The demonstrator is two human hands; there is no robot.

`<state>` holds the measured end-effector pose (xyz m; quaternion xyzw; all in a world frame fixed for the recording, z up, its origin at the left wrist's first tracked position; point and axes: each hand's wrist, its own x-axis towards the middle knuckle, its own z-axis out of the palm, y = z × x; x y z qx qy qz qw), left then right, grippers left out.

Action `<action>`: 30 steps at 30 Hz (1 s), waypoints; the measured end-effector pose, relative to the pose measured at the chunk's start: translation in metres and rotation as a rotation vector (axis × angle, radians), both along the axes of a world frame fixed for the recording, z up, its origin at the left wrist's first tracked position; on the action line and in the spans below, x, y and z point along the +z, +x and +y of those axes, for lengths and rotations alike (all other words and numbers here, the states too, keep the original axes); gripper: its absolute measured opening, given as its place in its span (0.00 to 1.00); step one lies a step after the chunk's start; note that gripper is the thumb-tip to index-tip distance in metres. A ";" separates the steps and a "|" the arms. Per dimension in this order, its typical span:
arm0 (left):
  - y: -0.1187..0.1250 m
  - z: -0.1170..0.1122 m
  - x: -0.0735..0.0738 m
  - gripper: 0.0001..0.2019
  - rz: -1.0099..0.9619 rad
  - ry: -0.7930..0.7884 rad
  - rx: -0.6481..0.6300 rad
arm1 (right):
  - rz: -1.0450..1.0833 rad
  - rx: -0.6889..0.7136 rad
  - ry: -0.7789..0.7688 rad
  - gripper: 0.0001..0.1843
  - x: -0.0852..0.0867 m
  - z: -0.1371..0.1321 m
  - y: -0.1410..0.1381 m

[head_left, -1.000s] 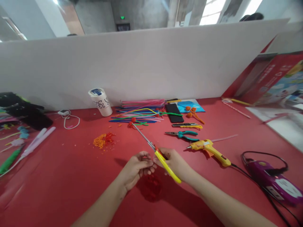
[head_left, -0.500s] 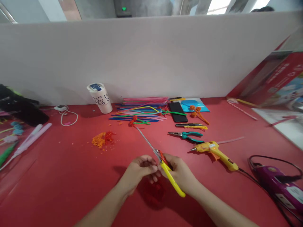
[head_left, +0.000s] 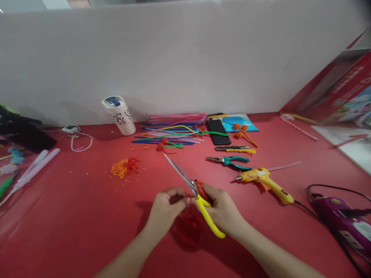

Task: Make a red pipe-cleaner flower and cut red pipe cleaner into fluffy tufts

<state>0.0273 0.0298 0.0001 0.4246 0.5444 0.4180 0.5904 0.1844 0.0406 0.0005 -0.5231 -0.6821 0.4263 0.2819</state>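
Observation:
My right hand (head_left: 224, 208) is wrapped round scissors (head_left: 180, 172) with a yellow handle, their blades pointing up and to the left. Something orange-red shows beside the pivot, partly covered by my right fingers. My left hand (head_left: 166, 210) is closed in a pinch right beside the scissors' pivot, its fingertips close to my right fingers. A bit of red shows at the pinch, too small to name. Below both hands lies a blurred dark red fluffy heap (head_left: 188, 229). Left of the blades is a pile of orange and red clippings (head_left: 123, 168).
Pipe cleaners (head_left: 174, 119), a tumbler (head_left: 120, 117) and a phone (head_left: 218, 132) stand or lie along the wall. On the right are pliers (head_left: 228, 161), a utility knife (head_left: 233, 148), a yellow glue gun (head_left: 266, 181) and a purple power strip (head_left: 342, 222). A hair straightener (head_left: 37, 170) lies left.
The camera view has tilted down slightly. My hands stay close together; the scissor blades look a little wider in view, and my left fingers have drawn into a tighter pinch.

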 end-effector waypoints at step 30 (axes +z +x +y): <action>-0.016 0.007 0.007 0.02 -0.572 0.081 0.411 | -0.671 0.263 0.499 0.18 -0.017 -0.011 0.013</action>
